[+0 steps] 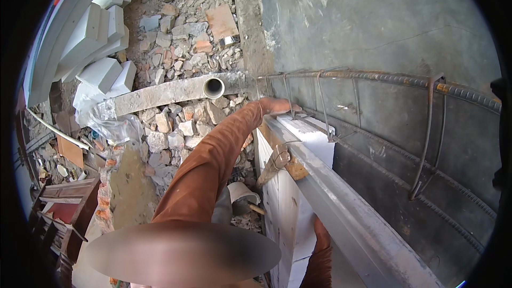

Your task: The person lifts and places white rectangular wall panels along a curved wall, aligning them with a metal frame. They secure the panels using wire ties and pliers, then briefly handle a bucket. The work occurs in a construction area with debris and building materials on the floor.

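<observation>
While steadying the grey beam (352,208) and the white block (314,141) beside it, probably best to be sharing the load between both ends and not leaning on just one. Guessing at a soft, easily dented material in the block, so worth spreading the pressure across flat faces instead of digging into corners. Also worth watching for snags on the steel bar cage (394,78), sitting super close to the far end. As for position, seeing block and beam lying between the rubble (170,32) on the left and the cage on the right.

Now, fingers: with the left hand (274,106), resting at the beam's far end, right by the cage. Seeing fingers stretched out, fairly close together, but not managing to tell about any actual clamping. With the right hand (321,234), sitting lower down by the white panel (305,218), fingers mostly hiding; not telling touch from near miss there, nor apart from together.
</observation>
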`<state>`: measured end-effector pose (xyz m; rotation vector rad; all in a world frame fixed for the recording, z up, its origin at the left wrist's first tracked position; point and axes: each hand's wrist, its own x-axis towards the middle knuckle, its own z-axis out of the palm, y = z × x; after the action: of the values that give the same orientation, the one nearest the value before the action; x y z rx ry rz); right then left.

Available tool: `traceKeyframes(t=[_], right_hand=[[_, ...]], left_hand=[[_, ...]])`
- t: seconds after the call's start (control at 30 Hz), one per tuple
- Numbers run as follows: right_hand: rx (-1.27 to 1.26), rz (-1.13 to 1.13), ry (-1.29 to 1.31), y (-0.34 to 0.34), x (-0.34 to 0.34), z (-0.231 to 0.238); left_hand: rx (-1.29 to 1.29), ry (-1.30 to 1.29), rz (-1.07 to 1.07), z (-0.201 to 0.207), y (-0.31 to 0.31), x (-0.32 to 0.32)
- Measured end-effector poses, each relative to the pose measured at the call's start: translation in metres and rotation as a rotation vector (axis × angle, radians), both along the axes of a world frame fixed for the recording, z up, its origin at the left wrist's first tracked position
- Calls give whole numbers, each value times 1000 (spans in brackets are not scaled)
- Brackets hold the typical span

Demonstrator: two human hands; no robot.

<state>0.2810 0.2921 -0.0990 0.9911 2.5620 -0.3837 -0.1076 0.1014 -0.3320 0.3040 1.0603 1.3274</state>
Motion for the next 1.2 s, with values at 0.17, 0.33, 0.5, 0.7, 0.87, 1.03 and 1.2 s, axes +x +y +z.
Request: traceKeyframes(t=[0.17, 0.33, 0.5, 0.7, 0.87, 1.03, 1.2], right_hand=[[-29, -12, 17, -23, -24, 27], [-36, -10, 40, -55, -56, 47], [-76, 42, 51, -75, -100, 47], [-104, 173, 103, -97, -129, 37], [-147, 205, 277, -94, -153, 23], [-144, 241, 369, -92, -156, 13], [-143, 255, 400, -87, -150, 9]], left_hand=[[71, 369, -51, -19, 0, 2], [115, 713, -91, -19, -5, -1], [42, 754, -127, 2, -13, 1], [15, 65, -53, 11, -5, -4], [-16, 242, -9, 14, -10, -6], [63, 200, 33, 28, -16, -9], [81, 152, 15, 26, -14, -13]])
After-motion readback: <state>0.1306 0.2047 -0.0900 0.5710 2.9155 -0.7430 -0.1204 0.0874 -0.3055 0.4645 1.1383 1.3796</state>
